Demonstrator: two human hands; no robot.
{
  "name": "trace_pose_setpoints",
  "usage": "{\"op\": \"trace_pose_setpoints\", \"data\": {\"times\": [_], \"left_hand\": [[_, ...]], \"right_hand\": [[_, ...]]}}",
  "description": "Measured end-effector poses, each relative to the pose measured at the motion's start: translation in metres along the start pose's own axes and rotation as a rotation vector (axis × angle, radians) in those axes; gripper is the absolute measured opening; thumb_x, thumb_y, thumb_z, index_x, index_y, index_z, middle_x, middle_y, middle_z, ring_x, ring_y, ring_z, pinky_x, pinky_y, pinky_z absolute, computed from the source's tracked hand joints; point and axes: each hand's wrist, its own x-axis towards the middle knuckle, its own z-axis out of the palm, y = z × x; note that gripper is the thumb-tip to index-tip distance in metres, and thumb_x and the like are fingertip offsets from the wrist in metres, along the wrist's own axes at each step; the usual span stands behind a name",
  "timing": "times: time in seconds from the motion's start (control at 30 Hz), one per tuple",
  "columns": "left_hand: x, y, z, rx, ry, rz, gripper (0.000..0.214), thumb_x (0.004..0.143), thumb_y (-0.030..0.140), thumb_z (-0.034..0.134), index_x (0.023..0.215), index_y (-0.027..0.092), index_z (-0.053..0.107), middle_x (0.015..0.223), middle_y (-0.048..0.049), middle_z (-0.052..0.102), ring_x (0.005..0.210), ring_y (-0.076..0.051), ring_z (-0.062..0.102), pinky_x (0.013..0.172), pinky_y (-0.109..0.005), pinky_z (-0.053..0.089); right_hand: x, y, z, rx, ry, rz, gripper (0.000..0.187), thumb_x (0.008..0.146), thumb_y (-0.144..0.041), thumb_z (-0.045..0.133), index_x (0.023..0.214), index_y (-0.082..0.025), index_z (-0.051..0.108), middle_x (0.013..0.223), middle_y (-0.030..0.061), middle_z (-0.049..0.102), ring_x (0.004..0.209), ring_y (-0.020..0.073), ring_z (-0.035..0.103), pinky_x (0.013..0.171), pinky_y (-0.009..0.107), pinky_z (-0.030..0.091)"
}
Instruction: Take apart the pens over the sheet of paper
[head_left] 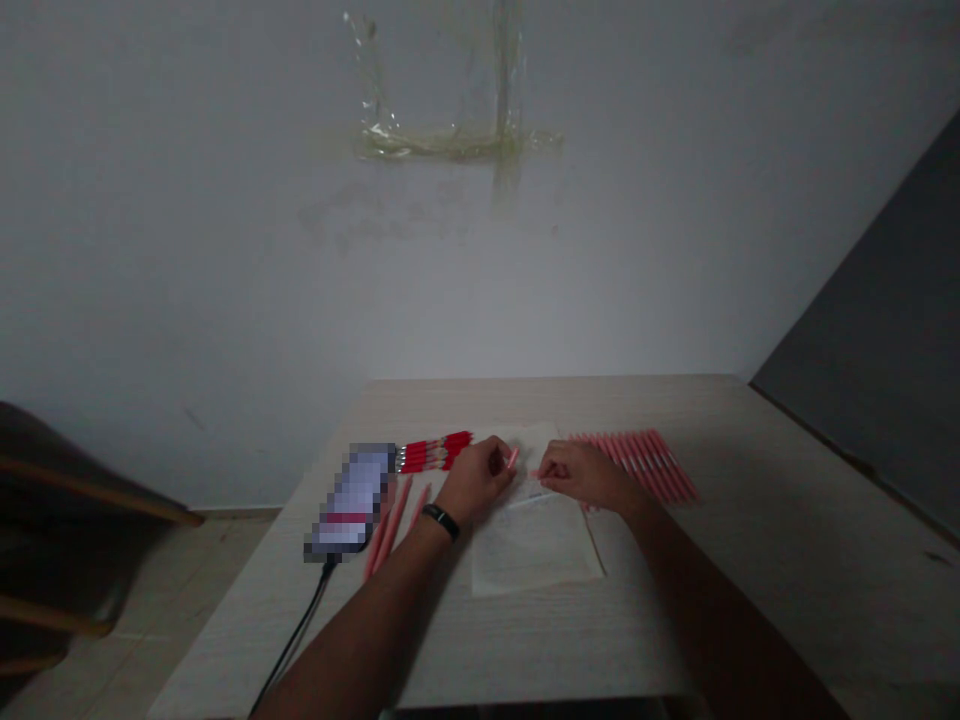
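Pale wall (637, 260) with yellowed tape (439, 148) stands beyond the hands; under them is a light wood table (525, 655). Both hands are near each other, not touching, above a thin sheet (536, 552). Left hand (474, 478), below it a dark wristband (441, 520), pinches a pink tube (513, 459) that sticks up past the fingertips. Right hand (586, 472), just beside, pinches a small pink piece (536, 474), mostly covered by fingers. Left of the left hand lie pink barrels (388, 530), red pens (431, 453) and a phone (349, 500); right of the right hand, a row of pink pens (649, 465). Judging by looks, the tube is light, stiff plastic, smooth enough to roll or slip; mid-barrel seems the surest hold, while the small piece calls for a fingertip pinch.
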Motion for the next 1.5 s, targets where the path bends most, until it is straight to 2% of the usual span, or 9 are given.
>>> {"op": "trace_pose_setpoints", "data": {"times": [0.27,0.43,0.6,0.73,0.87,1.03,1.23,1.4,1.5], "left_hand": [[-0.005,0.002,0.003,0.150,-0.097,-0.048,0.026,0.090,0.039,0.059,0.094,0.016,0.070,0.075,-0.0054,0.070,0.064,-0.015,0.059,0.058,-0.026,0.036],[-0.006,0.002,0.003,0.203,-0.079,-0.011,0.018,0.085,0.027,0.064,0.098,0.016,0.071,0.091,-0.0081,0.068,0.077,-0.018,0.061,0.067,-0.027,0.042],[-0.006,0.008,0.000,0.161,-0.049,0.103,0.021,0.091,0.031,0.057,0.097,0.017,0.072,0.097,-0.0094,0.064,0.087,-0.020,0.060,0.076,-0.029,0.045],[-0.006,0.014,0.001,0.141,-0.145,0.189,0.015,0.089,0.024,0.058,0.088,0.020,0.073,0.091,-0.0078,0.065,0.090,-0.020,0.059,0.077,-0.028,0.045],[-0.006,0.016,0.002,0.162,-0.202,0.192,0.011,0.084,0.019,0.061,0.084,0.019,0.072,0.086,-0.0065,0.066,0.083,-0.019,0.060,0.071,-0.026,0.043],[-0.003,0.008,-0.012,0.170,-0.198,0.120,0.013,0.083,0.019,0.060,0.085,0.018,0.073,0.086,-0.0065,0.070,0.074,-0.017,0.060,0.065,-0.025,0.041],[0.003,-0.010,-0.037,0.124,-0.282,0.048,0.012,0.082,0.023,0.061,0.082,0.019,0.072,0.076,-0.0035,0.071,0.066,-0.015,0.060,0.058,-0.024,0.038],[0.004,-0.012,-0.041,0.117,-0.267,0.057,0.011,0.080,0.021,0.059,0.081,0.019,0.070,0.075,-0.0021,0.070,0.067,-0.015,0.061,0.059,-0.024,0.038],[0.003,-0.009,-0.040,0.130,-0.252,0.053,0.012,0.080,0.022,0.058,0.081,0.019,0.069,0.073,-0.0012,0.069,0.066,-0.014,0.060,0.059,-0.024,0.038]], "right_hand": [[-0.004,0.007,0.003,-0.023,-0.147,0.003,0.010,0.074,-0.013,0.076,0.081,-0.019,0.073,0.081,0.0012,0.066,0.075,0.0152,0.063,0.066,0.023,0.044],[-0.004,0.005,0.004,-0.034,-0.157,0.041,0.006,0.077,-0.012,0.073,0.079,-0.018,0.072,0.081,0.0012,0.065,0.072,0.0140,0.062,0.065,0.023,0.043],[-0.003,-0.005,0.002,-0.039,-0.108,0.013,0.011,0.078,-0.007,0.069,0.079,-0.017,0.068,0.082,0.0019,0.065,0.076,0.0150,0.061,0.068,0.024,0.043],[-0.001,-0.012,0.004,-0.021,-0.062,0.012,0.007,0.082,-0.012,0.069,0.083,-0.018,0.066,0.081,0.0009,0.065,0.074,0.0149,0.060,0.066,0.024,0.042],[0.001,-0.013,0.009,-0.042,-0.010,-0.028,0.007,0.084,-0.013,0.070,0.086,-0.019,0.065,0.083,0.0011,0.065,0.080,0.0157,0.060,0.072,0.025,0.043],[0.002,-0.002,0.011,-0.056,0.071,0.046,0.016,0.079,-0.016,0.077,0.091,-0.019,0.067,0.088,0.0024,0.066,0.080,0.0165,0.061,0.071,0.026,0.044],[0.002,0.007,0.013,-0.075,-0.032,-0.023,0.011,0.076,-0.016,0.080,0.080,-0.019,0.071,0.084,0.0018,0.067,0.084,0.0174,0.061,0.077,0.028,0.044],[0.004,-0.001,0.015,-0.090,-0.078,-0.053,0.010,0.080,-0.011,0.074,0.077,-0.019,0.071,0.081,0.0016,0.066,0.083,0.0168,0.061,0.078,0.027,0.044],[0.003,-0.003,0.012,-0.090,-0.048,-0.052,0.008,0.083,-0.011,0.072,0.080,-0.018,0.068,0.086,0.0027,0.066,0.087,0.0175,0.061,0.080,0.028,0.044]]}}
